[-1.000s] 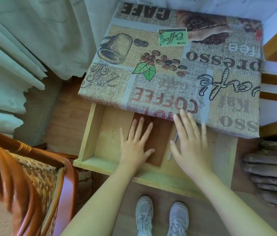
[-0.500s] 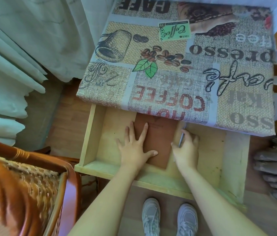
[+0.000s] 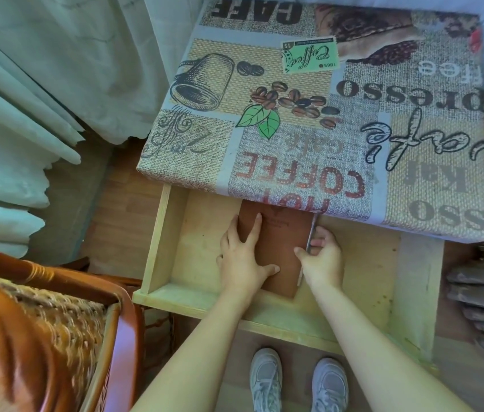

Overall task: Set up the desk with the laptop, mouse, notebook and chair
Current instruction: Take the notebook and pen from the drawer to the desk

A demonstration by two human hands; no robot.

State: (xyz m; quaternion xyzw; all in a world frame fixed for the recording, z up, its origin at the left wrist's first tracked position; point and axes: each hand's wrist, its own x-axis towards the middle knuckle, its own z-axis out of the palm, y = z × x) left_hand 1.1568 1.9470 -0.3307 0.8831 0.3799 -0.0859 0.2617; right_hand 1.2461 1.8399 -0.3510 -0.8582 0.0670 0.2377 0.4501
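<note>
Hands, two: left hand (image 3: 242, 257) on one notebook (image 3: 279, 242), right hand (image 3: 321, 257) pinching one pen (image 3: 312, 233).

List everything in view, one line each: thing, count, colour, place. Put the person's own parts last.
notebook: one, brown, in the open drawer, partly under the desk edge
pen: one, dark and thin, along the notebook's right edge
drawer: one, pale wood, pulled out below the desk
desk: one, coffee-print cloth cover, centre
chair: one, reddish wicker, lower left
curtain: one, pale, left
shoes: two, grey-white, bottom
left hand: flat on the notebook
right hand: pinches the pen at the notebook's edge
</note>
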